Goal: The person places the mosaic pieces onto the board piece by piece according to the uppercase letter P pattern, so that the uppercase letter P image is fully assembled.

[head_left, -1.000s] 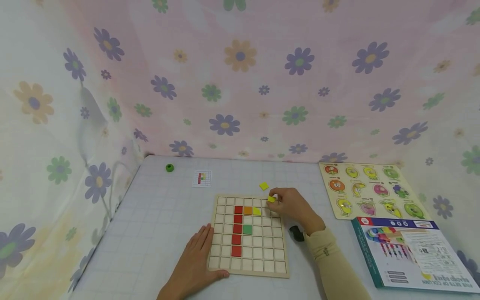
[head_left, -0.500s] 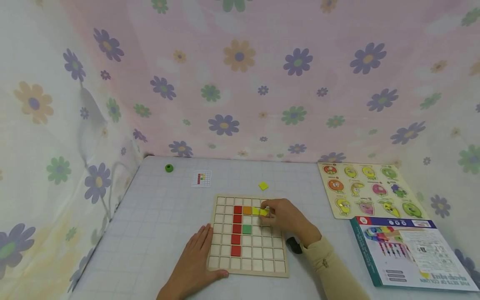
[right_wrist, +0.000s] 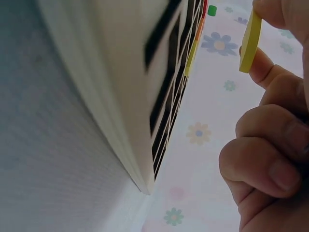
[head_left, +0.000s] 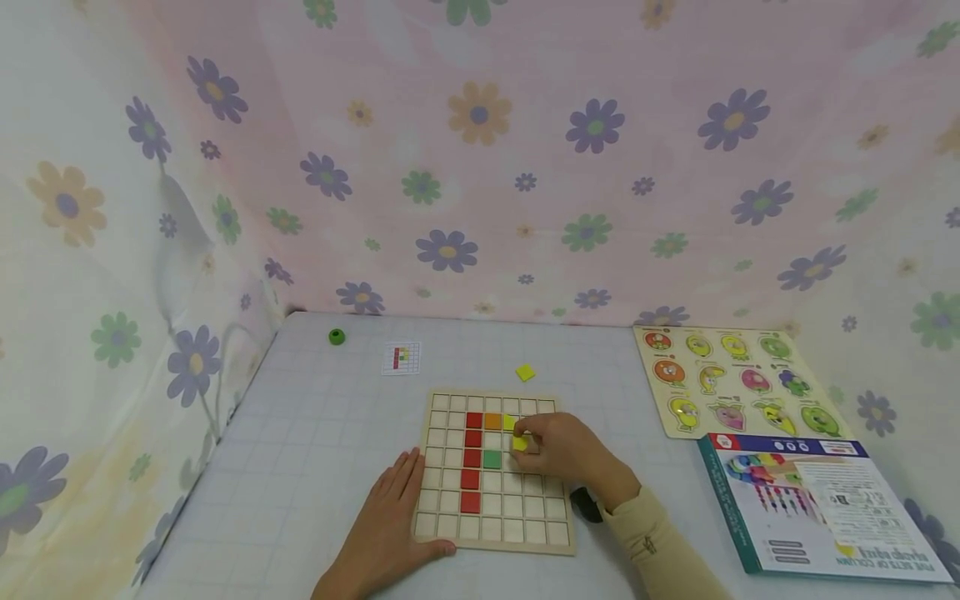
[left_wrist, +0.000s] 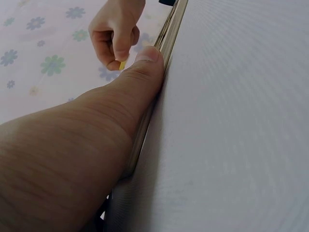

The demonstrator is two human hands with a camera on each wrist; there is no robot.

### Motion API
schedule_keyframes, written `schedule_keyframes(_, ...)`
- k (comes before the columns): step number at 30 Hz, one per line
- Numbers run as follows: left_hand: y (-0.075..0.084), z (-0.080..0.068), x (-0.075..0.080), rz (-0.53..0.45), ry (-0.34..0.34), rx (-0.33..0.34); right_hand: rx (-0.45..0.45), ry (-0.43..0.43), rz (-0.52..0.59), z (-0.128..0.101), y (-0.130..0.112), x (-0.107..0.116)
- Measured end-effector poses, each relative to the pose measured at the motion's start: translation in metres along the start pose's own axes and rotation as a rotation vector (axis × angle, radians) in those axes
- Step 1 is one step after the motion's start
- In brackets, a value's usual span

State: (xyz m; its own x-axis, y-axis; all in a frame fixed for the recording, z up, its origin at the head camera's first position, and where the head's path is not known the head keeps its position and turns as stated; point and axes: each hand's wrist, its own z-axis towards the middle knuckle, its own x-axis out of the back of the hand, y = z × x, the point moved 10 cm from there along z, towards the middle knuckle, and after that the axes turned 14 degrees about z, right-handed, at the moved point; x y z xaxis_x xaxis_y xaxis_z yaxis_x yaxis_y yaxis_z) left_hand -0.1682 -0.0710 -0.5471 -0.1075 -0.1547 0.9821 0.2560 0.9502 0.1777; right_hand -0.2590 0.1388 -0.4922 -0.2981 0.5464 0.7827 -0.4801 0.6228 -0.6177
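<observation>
A wooden grid board lies on the table, with a column of several red tiles. Right of the top red tile sit an orange tile and a yellow tile in the grid; a green tile lies lower. Between thumb and forefinger, my right hand pinches another yellow tile just above the board; in the right wrist view its other fingers are curled. My left hand rests against the board's left edge, fingers straight, its thumb along the near edge.
Beyond the board lie a loose yellow tile, a small pattern card and a green bead. On the right are a fruit puzzle board and a boxed set. A black object sits beside the right wrist.
From the board's upper right corner, my right hand has carried the yellow tile left and toward me, over the grid. The left hand stays at the board's edge.
</observation>
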Motion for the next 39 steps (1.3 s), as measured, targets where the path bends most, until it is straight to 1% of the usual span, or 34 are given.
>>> schedule_keyframes(4,-0.001,-0.001,-0.001,-0.002,-0.002,0.002,-0.009,-0.027,-0.007,-0.002,-0.002,-0.004)
schedule_keyframes(8,-0.001,-0.001,-0.002,-0.016,-0.013,0.008,-0.014,-0.057,-0.040,-0.002,-0.002,-0.010)
schedule_keyframes(12,-0.001,-0.001,-0.003,-0.005,-0.007,0.002,0.004,-0.058,-0.080,-0.003,-0.005,-0.009)
schedule_keyframes(17,-0.001,-0.002,-0.002,0.001,-0.002,0.004,0.040,-0.049,-0.098,-0.003,-0.009,-0.008)
schedule_keyframes(20,-0.001,-0.001,-0.002,-0.010,-0.005,0.006,0.049,-0.056,-0.099,-0.002,-0.010,-0.009)
schedule_keyframes(32,-0.001,0.001,-0.002,-0.018,-0.018,0.005,0.025,-0.079,-0.081,-0.001,-0.007,-0.010)
schedule_keyframes(39,-0.001,-0.001,0.001,-0.016,-0.006,-0.001,0.036,-0.099,-0.050,-0.001,-0.006,-0.014)
